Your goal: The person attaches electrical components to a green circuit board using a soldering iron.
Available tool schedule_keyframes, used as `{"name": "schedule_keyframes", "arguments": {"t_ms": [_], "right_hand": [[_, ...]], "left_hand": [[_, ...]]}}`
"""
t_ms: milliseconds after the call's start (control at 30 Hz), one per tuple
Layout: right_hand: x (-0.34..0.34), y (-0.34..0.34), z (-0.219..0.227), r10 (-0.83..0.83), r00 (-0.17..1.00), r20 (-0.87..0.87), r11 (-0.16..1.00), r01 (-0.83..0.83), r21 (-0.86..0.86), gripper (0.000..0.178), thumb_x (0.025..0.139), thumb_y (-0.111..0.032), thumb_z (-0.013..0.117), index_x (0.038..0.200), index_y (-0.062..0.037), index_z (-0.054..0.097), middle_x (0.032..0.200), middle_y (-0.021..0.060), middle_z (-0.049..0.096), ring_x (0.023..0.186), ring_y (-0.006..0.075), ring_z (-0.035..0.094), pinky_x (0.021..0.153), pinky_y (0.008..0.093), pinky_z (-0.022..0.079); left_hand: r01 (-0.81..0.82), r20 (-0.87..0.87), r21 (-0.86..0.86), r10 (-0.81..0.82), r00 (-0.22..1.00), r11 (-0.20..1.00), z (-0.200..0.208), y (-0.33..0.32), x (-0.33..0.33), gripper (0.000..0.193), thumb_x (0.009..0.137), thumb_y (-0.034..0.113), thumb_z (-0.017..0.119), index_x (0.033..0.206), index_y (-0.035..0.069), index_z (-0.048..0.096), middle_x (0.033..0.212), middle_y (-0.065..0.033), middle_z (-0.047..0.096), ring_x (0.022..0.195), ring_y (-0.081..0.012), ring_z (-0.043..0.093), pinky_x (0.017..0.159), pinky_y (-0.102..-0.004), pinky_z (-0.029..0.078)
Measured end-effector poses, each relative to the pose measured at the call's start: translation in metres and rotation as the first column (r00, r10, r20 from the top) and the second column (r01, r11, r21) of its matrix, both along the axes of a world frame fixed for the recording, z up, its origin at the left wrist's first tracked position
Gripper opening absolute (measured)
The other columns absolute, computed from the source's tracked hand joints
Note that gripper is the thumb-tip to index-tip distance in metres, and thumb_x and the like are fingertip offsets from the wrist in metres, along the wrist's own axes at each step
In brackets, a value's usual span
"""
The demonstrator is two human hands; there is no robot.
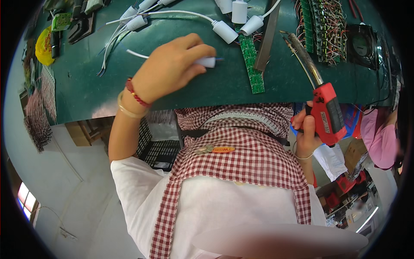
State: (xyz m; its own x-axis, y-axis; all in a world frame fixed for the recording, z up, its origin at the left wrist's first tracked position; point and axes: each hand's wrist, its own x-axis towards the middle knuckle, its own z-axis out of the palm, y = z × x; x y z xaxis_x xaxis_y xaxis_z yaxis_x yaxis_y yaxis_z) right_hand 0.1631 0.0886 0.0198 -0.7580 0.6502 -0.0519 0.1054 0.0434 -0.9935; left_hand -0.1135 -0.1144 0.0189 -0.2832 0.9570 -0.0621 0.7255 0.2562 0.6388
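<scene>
My left hand is closed around a white plastic cylinder with a cable, just above the table. Its white cable comes out on the left, behind the hand, and thin bare-ended wires stick out at the right. My right hand grips a red and black soldering gun at the table's front edge, its metal tip and thin feed tube pointing up and left. Between the hands lies a green circuit board strip, with a flat grey metal bar across its upper right side.
Several white cylinders with cables lie at the back. Bundled boards with wires and a black fan-like device stand at the right. Pliers, a yellow roll and hanging wires are left. A pink sleeve shows at far right.
</scene>
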Motion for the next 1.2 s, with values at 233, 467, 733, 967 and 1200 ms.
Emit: {"name": "schedule_keyframes", "arguments": {"t_ms": [233,467,733,967,1200], "right_hand": [[0.016,-0.005,-0.001,0.153,0.981,0.123,0.988,-0.153,-0.008,0.037,0.094,-0.017,0.055,0.122,0.0055,0.047,0.067,0.0068,0.053,0.057,0.0113,0.047,0.055,0.0264,0.042],[0.026,-0.01,-0.009,0.237,0.943,0.232,0.969,-0.246,0.011,0.036,0.094,-0.016,0.054,0.123,0.0048,0.048,0.076,0.008,0.057,0.062,0.0113,0.05,0.058,0.0248,0.042],[0.021,-0.014,-0.009,0.272,0.932,0.239,0.954,-0.294,0.058,0.034,0.095,-0.013,0.053,0.123,0.005,0.049,0.078,0.0082,0.058,0.063,0.011,0.051,0.058,0.0247,0.043],[0.022,-0.017,-0.012,0.264,0.932,0.25,0.956,-0.287,0.06,0.033,0.094,-0.011,0.053,0.122,0.0055,0.049,0.076,0.0073,0.058,0.063,0.0102,0.051,0.058,0.0242,0.043],[0.021,-0.018,-0.011,0.247,0.921,0.3,0.953,-0.287,0.098,0.029,0.094,-0.011,0.053,0.118,0.0061,0.05,0.076,0.0072,0.059,0.062,0.0103,0.051,0.057,0.0247,0.043]], "left_hand": [[-0.124,-0.26,0.191,0.172,0.95,0.974,-0.036,0.024,0.038,0.037,0.075,0.008,0.071,0.109,0.021,0.065,0.098,-0.004,0.054,0.07,-0.0187,0.062,0.057,-0.0315,0.05],[-0.071,-0.344,0.261,0.161,0.925,0.963,-0.046,0.029,0.039,0.035,0.078,0.009,0.069,0.111,0.021,0.065,0.097,-0.0045,0.054,0.065,-0.0176,0.062,0.052,-0.0293,0.051],[-0.039,-0.332,0.297,0.142,0.932,0.954,-0.052,0.029,0.037,0.037,0.077,0.009,0.069,0.112,0.019,0.065,0.096,-0.0042,0.055,0.063,-0.0177,0.061,0.052,-0.0286,0.051],[-0.015,-0.326,0.314,0.123,0.937,0.949,-0.054,0.029,0.036,0.04,0.075,0.009,0.069,0.114,0.019,0.064,0.095,-0.0033,0.056,0.066,-0.0174,0.062,0.052,-0.0286,0.052],[-0.007,-0.332,0.31,0.115,0.936,0.951,-0.057,0.029,0.033,0.042,0.074,0.009,0.07,0.114,0.019,0.064,0.093,-0.0022,0.057,0.068,-0.0162,0.062,0.053,-0.0278,0.052]]}}
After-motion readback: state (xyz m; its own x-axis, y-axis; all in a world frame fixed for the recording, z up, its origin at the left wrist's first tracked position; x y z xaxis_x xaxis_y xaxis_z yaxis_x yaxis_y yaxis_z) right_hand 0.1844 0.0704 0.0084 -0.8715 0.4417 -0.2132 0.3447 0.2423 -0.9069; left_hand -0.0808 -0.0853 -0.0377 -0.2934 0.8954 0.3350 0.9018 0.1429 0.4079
